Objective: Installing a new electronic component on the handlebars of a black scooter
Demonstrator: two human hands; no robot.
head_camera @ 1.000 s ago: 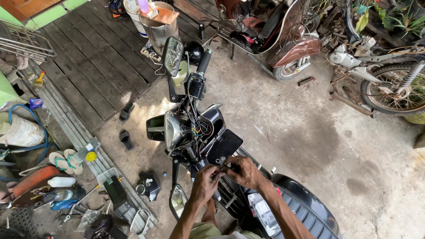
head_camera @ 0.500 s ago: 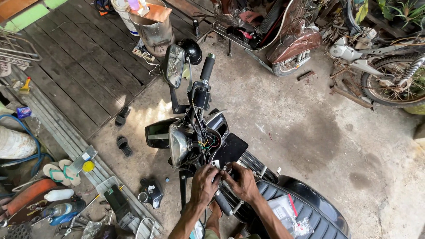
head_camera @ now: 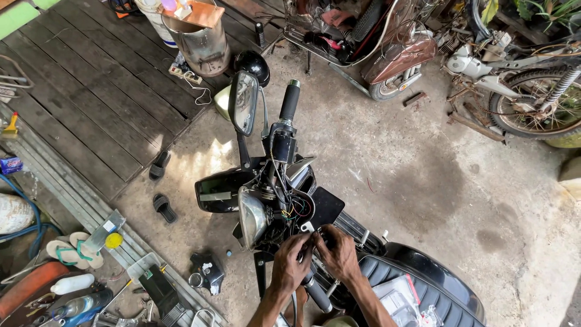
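At lower centre, both hands, left hand (head_camera: 292,261) and right hand (head_camera: 339,254), pinch the tangled coloured wiring bundle (head_camera: 295,212) just above, behind the round chrome headlamp (head_camera: 252,216).

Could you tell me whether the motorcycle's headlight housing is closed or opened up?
Opened up: the headlight hangs sideways and coloured wires lie exposed beside it.

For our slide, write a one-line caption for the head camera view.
Both hands, left hand and right hand, work together at the exposed wiring behind a motorcycle's headlight, on a concrete floor.
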